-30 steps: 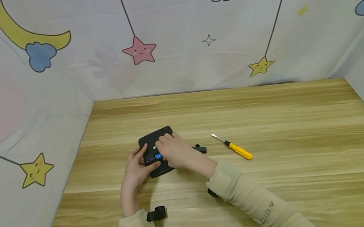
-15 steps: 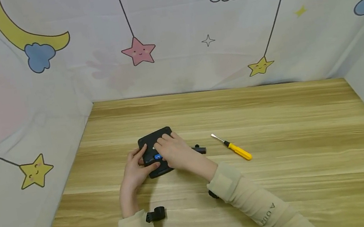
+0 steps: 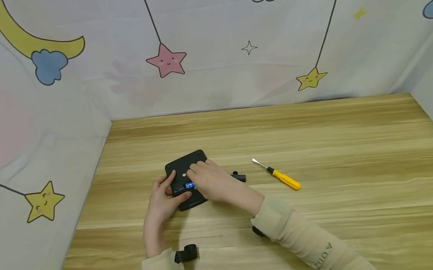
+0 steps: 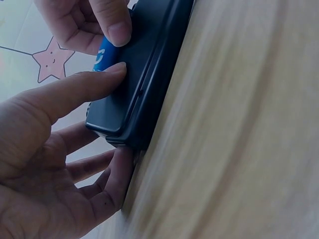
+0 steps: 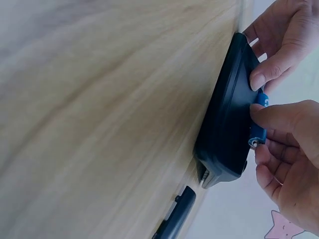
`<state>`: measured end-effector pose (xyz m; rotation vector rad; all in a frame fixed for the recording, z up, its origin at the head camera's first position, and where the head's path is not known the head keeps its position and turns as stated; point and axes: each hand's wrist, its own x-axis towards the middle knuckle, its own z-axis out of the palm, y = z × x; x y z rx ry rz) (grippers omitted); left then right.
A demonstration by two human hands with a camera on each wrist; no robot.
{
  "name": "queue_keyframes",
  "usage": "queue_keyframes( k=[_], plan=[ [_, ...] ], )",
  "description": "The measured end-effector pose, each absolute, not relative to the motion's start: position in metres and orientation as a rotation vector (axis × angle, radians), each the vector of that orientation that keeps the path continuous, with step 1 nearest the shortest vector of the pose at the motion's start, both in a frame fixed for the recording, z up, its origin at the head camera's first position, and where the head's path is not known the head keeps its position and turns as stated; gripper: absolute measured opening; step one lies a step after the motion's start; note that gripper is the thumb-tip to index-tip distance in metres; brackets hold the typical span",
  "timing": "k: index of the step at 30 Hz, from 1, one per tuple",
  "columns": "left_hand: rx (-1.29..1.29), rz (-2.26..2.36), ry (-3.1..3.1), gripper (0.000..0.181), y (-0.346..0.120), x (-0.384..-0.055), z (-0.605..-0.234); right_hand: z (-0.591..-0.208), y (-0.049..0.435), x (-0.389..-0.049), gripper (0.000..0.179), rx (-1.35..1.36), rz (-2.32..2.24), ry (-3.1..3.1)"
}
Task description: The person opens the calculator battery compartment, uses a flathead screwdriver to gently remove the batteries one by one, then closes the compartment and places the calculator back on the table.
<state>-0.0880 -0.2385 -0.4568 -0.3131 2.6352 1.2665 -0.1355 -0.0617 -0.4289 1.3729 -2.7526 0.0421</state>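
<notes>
My left hand [image 3: 163, 200] grips a flat black device [image 3: 181, 165] by its left end, thumb on the upper face and fingers at the end and underneath in the left wrist view. A blue cylindrical battery [image 5: 257, 130] sits at the slot across that face, with a metal end showing in the right wrist view. My right hand [image 3: 210, 179] pinches the battery between thumb and fingers, covering much of it in the head view. A dark battery cover [image 5: 177, 214] lies on the table just right of the device.
A screwdriver [image 3: 285, 179] with a yellow handle lies to the right on the wooden table [image 3: 348, 158]. A printed cloth [image 3: 216, 75] with stars walls the back and sides. Black wrist cameras stick out by both sleeves.
My right hand and forearm have shifted slightly right, its pinch on the battery kept. The left hand and the black device stay in place.
</notes>
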Motion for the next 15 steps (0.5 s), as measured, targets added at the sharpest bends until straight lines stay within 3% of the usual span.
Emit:
queue_keyframes(
  k=[15],
  plan=[
    [-0.319,1.265,2.623,0.082,-0.238,-0.089,-0.457,-0.428,-0.05,-0.131,0.027,1.395,0.094,-2.764]
  ],
)
